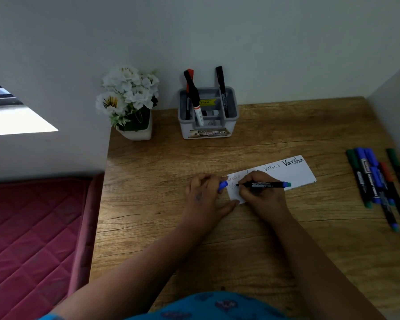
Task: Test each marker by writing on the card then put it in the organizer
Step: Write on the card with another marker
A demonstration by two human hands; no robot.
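A white card (293, 174) with handwritten words lies on the wooden desk (171, 162). My right hand (261, 195) grips a black marker (263, 185) with a blue end, its tip touching the card's left part. My left hand (203, 195) holds a blue cap (222, 185) in its fingers while the thumb presses the card's lower left corner. A grey organizer (208, 128) stands at the back of the desk with three markers (194, 98) upright in it. Several loose markers (379, 183) lie in a pile on the right.
A white pot of white flowers (129, 100) stands at the desk's back left corner. A wall runs behind the desk and a panel closes its right side. A red quilted mattress (32, 239) lies beyond the desk's left edge.
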